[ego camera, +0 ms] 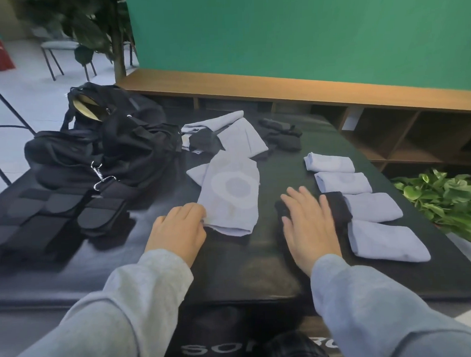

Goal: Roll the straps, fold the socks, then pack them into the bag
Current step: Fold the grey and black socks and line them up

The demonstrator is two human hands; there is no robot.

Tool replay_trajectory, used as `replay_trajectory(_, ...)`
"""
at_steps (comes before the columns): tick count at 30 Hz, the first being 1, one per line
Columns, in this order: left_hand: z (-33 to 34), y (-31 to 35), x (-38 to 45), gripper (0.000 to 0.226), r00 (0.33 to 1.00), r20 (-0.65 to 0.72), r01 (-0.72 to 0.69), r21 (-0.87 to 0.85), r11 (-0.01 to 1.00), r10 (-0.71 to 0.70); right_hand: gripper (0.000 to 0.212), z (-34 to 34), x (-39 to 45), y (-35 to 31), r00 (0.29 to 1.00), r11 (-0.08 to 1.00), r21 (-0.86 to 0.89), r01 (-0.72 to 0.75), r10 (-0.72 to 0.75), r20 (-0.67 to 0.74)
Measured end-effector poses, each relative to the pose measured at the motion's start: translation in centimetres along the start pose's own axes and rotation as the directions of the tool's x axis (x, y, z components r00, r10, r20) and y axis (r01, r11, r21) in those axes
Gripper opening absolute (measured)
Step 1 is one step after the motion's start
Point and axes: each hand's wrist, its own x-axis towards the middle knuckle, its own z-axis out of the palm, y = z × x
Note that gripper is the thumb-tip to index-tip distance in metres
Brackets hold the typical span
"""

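The left hand [178, 228] pinches the near corner of an unfolded lilac sock [231, 197] between curled fingers, so its grip is closed on that sock. The right hand [309, 229] lies flat, fingers straight and spread, pressing a black sock [338, 208] onto the dark surface [272, 270]; that grip is released.

Along the right edge of the surface four folded socks [374, 207] sit in a row, from far to near, the nearest one close to the right rim. The black sock touches the third of them. More loose lilac socks [241, 135] lie in a heap at the middle, with a black piece [205, 142] on top. Farther back a small pile of dark cloth [282, 135] rests near the far edge.

The bag [105, 145] stands open at the far left corner, its metal clip [102, 176] hanging toward the straps [57, 219], which lie flat and unrolled along the left side, reaching the left rim.

Bare surface shows between the two hands and in front of them up to the near edge, and also between the heap and the folded row.

Below the near edge, pale letters [205, 349] read "SO", the rest blurred and hidden. A wooden shelf [279, 90] runs behind the surface, and a leafy plant [443, 197] stands just past the right edge.
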Motion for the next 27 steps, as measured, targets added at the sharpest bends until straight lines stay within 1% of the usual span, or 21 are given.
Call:
replay_trajectory(3, -0.2, -0.6, -0.7, 0.012, 1.0, 0.007, -0.018, 0.008, 1.0, 0.018, 0.049, -0.4, -0.4, -2.9, 0.972, 0.973, 0.088, 0.212, -0.219, 0.081)
replay_trajectory(4, -0.1, -0.9, -0.9, 0.012, 1.0, 0.003, -0.023, -0.004, 1.0, 0.023, 0.053, -0.4, -0.7, -4.2, 0.96, 0.96, 0.137, 0.245, -0.26, 0.108)
replay_trajectory(5, -0.1, -1.1, -1.2, 0.012, 1.0, -0.002, -0.022, -0.023, 0.999, 0.022, 0.057, -0.3, -0.9, -5.3, 0.951, 0.949, 0.194, 0.247, -0.276, 0.137)
replay_trajectory(7, 0.2, -1.5, -1.9, 0.018, 0.999, -0.027, -0.024, -0.08, 0.996, 0.022, 0.059, 0.1, -1.2, -6.9, 0.94, 0.938, 0.299, 0.175, -0.249, 0.232)
replay_trajectory(10, 0.5, -1.6, -2.6, 0.034, 0.997, -0.054, -0.056, -0.105, 0.993, 0.051, 0.049, 0.6, -1.0, -7.1, 0.963, 0.935, 0.353, 0.039, -0.129, 0.236)
replay_trajectory(12, 0.4, -1.4, -2.8, 0.04, 0.996, -0.039, -0.079, -0.107, 0.991, 0.075, 0.043, 0.6, -0.9, -6.8, 0.968, 0.927, 0.374, -0.039, -0.057, 0.242)
replay_trajectory(15, 0.1, -1.0, -2.6, 0.032, 0.994, 0.014, -0.103, -0.103, 0.989, 0.105, 0.036, 0.7, -0.9, -6.7, 0.968, 0.92, 0.387, -0.06, -0.041, 0.249)
replay_trajectory(17, 0.0, -1.0, -2.3, 0.042, 0.991, 0.059, -0.111, -0.099, 0.989, 0.117, 0.034, 0.8, -0.9, -6.7, 0.964, 0.913, 0.399, -0.079, -0.031, 0.262)
replay_trajectory(18, 0.0, -1.1, -2.2, 0.043, 0.992, 0.068, -0.102, -0.102, 0.99, 0.109, 0.034, 0.9, -0.9, -6.7, 0.963, 0.909, 0.406, -0.094, -0.021, 0.27)
replay_trajectory(20, -0.2, -1.4, -1.9, 0.035, 0.995, 0.063, -0.07, -0.147, 0.987, 0.08, 0.032, 0.8, -0.7, -6.7, 0.96, 0.903, 0.411, -0.121, 0.001, 0.279)
replay_trajectory(23, -0.4, -1.6, -1.2, 0.024, 0.998, 0.062, 0.026, -0.251, 0.968, -0.011, 0.028, 0.7, -0.6, -6.7, 0.96, 0.904, 0.41, -0.122, 0.003, 0.28)
replay_trajectory(27, -0.5, -1.5, -0.8, 0.019, 0.988, 0.097, 0.143, -0.275, 0.951, -0.12, 0.026, 0.7, -0.7, -6.7, 0.962, 0.895, 0.422, -0.142, 0.024, 0.274)
